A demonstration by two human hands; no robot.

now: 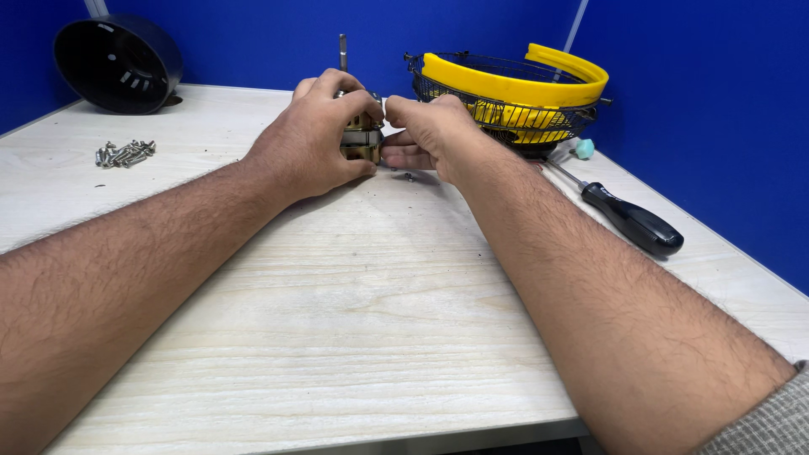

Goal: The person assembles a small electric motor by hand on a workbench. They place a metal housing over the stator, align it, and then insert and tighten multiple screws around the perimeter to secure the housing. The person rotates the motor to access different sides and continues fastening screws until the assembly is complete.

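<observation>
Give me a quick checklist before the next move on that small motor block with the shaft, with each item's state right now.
1. Left hand grips the motor block: ok, fingers wrap its top and side.
2. Right hand at the block: ok, fingertips meet its right side.
3. Shaft upright and unobstructed: ok.
4. Loose small part on the table beside the right hand: not ok, it could roll or be knocked.
5. Screwdriver at hand: ok, lying right of the right forearm.
6. Screw pile together: ok, far left.
</observation>
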